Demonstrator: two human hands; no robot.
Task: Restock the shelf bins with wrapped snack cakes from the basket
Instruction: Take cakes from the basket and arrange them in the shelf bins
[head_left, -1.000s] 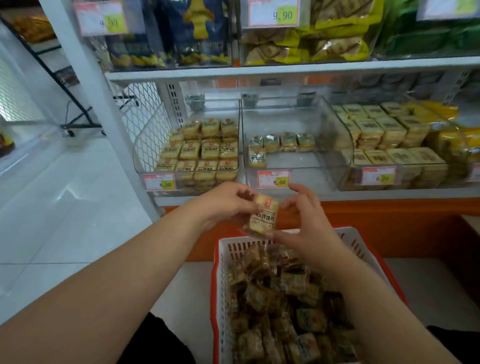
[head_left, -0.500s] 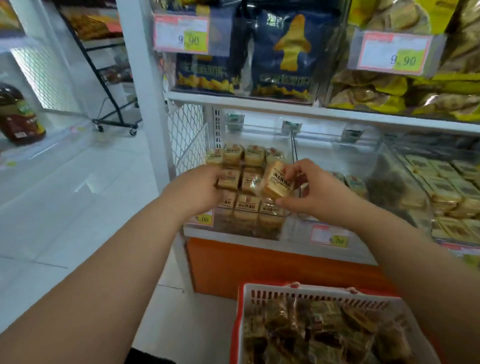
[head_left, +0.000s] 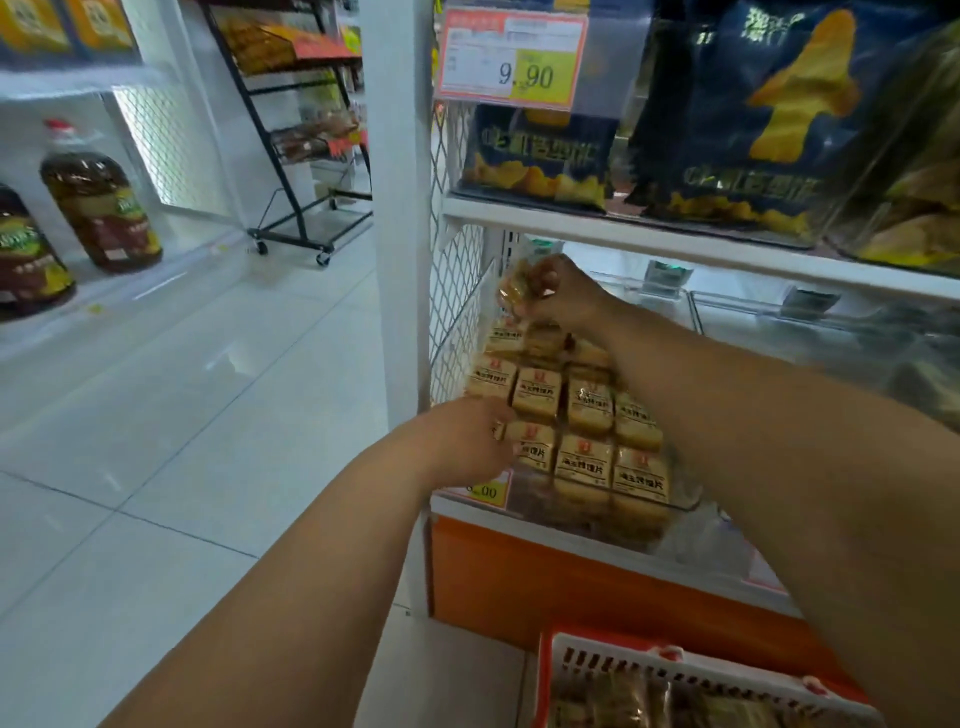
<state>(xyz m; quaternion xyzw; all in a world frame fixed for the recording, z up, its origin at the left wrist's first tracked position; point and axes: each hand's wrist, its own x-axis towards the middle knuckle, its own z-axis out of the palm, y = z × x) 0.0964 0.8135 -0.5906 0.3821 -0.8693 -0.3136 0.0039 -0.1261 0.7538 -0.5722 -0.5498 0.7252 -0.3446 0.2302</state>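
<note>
Now: right hand (head_left: 558, 291) pinches one wrapped snack cake (head_left: 517, 291) above the back rows of the clear shelf bin (head_left: 680, 499), which is stacked with cakes. Left hand (head_left: 467, 441) rests at the bin's front-left corner, fingers curled on a front-row cake (head_left: 532, 447). Basket (head_left: 649, 670) sits below, partly in view.

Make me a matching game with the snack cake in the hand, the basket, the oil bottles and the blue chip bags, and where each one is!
Things:
1. held snack cake
2. basket
3. oil bottles
4. blue chip bags

Places:
A. on the low shelf at far left
B. on the shelf above the cake bin
C. pinched in the right hand at the back of the bin
D. at the bottom edge, under the right arm

Pairs: 1-C, 2-D, 3-A, 4-B
</note>
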